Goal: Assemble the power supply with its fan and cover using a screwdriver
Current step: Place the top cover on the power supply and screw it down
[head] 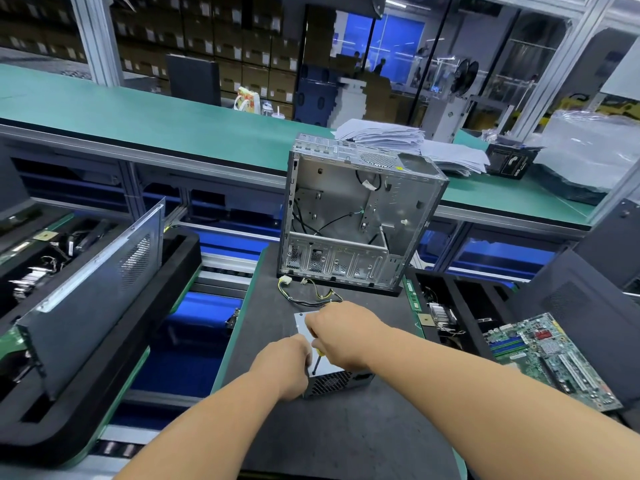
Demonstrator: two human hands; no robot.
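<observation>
Head view: right hand (341, 332) grips the yellow-handled screwdriver (316, 362) upright on the grey metal power supply (330, 377); left hand (289, 363) clasps its near-left corner. Keep the shaft vertical, pressing steadily.

The power supply (329, 372) was bare grey metal with a perforated mesh face. The open case (360, 216) was dull stamped steel. The desk (277, 341) wore a matt dark mat.
</observation>
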